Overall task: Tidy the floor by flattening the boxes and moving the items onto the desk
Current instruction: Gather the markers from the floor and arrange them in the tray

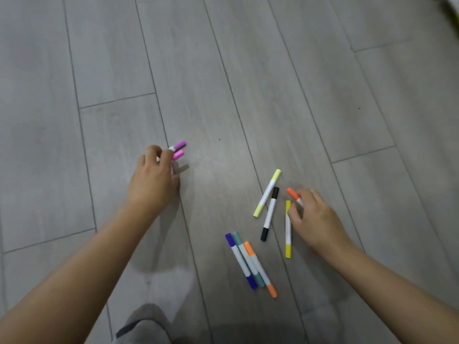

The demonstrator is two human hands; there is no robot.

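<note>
Several double-ended markers lie on the grey plank floor (248,83). My left hand (154,180) grips two pink markers (179,150), whose caps stick out past the fingers. My right hand (315,219) is closed on a red-orange marker (293,194) and touches a yellow marker (288,229) lying beside it. Left of that lie a black marker (270,214) and a pale yellow-green marker (267,193). Closer to me, a purple marker (240,260), a teal marker (248,259) and an orange marker (259,268) lie side by side.
My knee in grey cloth (144,328) shows at the bottom edge. A blurred white and yellow-green object (450,6) sits in the top right corner. No boxes or desk are in view.
</note>
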